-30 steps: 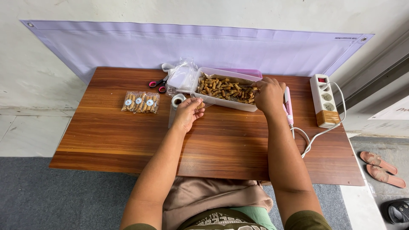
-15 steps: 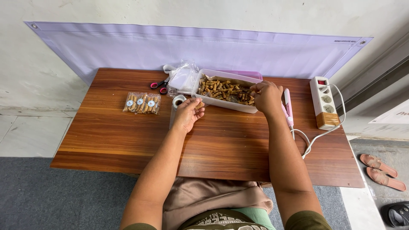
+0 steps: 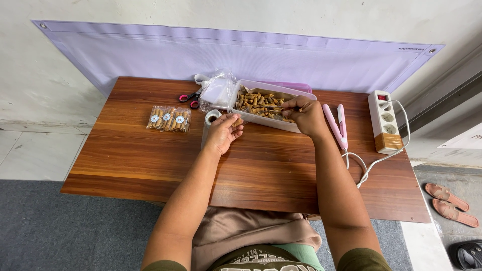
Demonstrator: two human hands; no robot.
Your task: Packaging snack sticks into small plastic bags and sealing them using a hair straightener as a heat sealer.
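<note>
Brown snack sticks (image 3: 261,103) seem light, brittle; my right hand (image 3: 304,114) pinches one mid-length, left hand (image 3: 223,133) cups some loosely.

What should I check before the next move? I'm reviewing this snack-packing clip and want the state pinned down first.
1. Right hand at the snacks: ok, fingers reach into the white tray of brown stick snacks.
2. Left hand ready: ok, palm up beside the tray; whether it holds a snack, cannot tell.
3. Tape roll within reach: ok, just behind the left hand.
4. Pink sealer close by: ok, beside the right wrist, cord running to the power strip.
5. Power strip switched on: cannot tell.
6. Finished packs set apart: ok, left of the work.
</note>
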